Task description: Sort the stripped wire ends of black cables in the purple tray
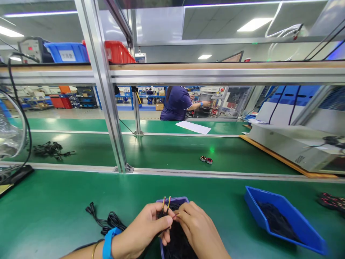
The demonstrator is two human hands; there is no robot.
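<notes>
Over a purple bin point(184, 199), my left hand point(147, 225) is closed around black cables point(162, 215). Two of their ends stick up, with thin red and yellow wires point(164, 203) showing. My right hand point(198, 226) is closed too, its thumb and forefinger pinching a thin reddish wire end point(176, 215) beside the left fingertips. Black cables point(179, 244) fill the bin below, partly hidden by both hands. To the left, a coiled black cable point(114, 219) with connector ends lies on the green table point(54, 216), close to my blue-banded left wrist.
A blue bin point(309, 232) with black material stands at right, near several dark round parts point(332, 202). Beyond the metal rail point(188, 172) lie two small round motor-like parts point(206, 159) and a black cable pile point(52, 149). An upright post point(107, 86) rises left. A person point(176, 102) works behind.
</notes>
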